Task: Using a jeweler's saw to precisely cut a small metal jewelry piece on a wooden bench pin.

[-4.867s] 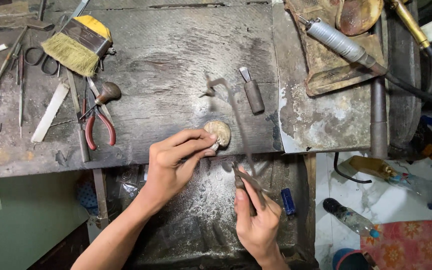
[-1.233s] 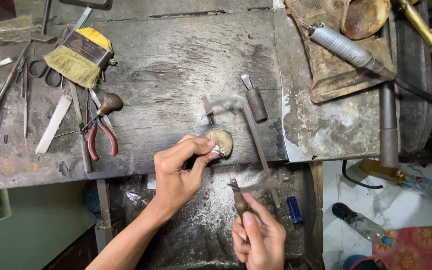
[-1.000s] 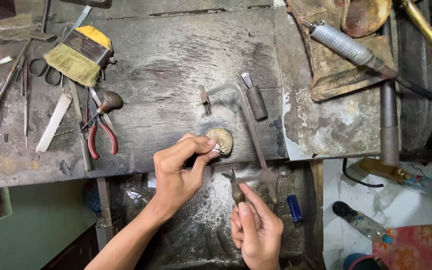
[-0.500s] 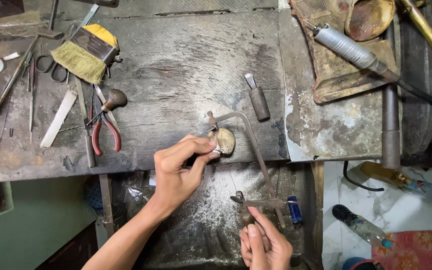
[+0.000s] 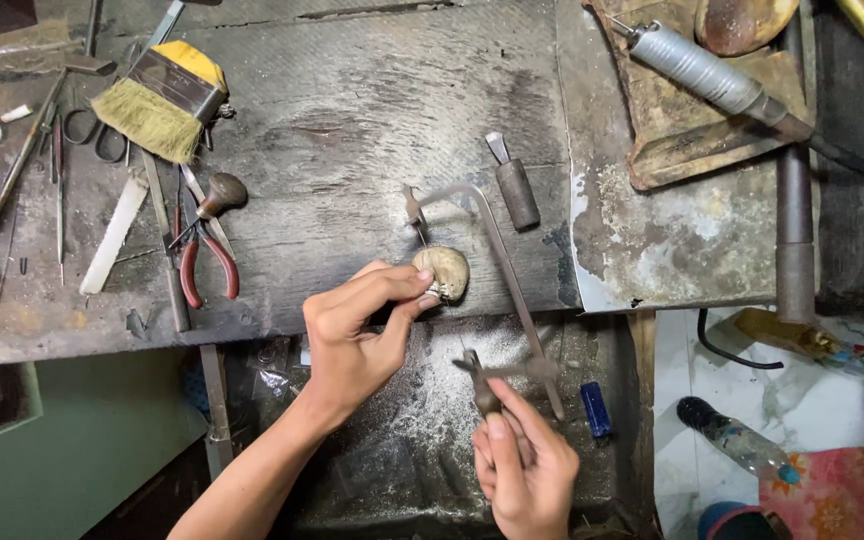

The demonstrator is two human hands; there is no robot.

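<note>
My left hand pinches a small metal piece against a rounded, worn bench peg at the front edge of the workbench. My right hand grips the handle of a jeweller's saw below the bench edge. The saw's thin frame arches up over the bench, and its blade runs down beside the peg where my left fingers hold the piece.
Red-handled pliers, a yellow-handled brush, scissors, files and a short chisel-like tool lie on the bench. A rotary handpiece rests on a tray at the right. A dusty catch tray sits below; a bottle lies on the floor.
The saw has gone up and down in my right hand, which now sits lower than five seconds ago. My left hand has stayed at the peg with the piece.
</note>
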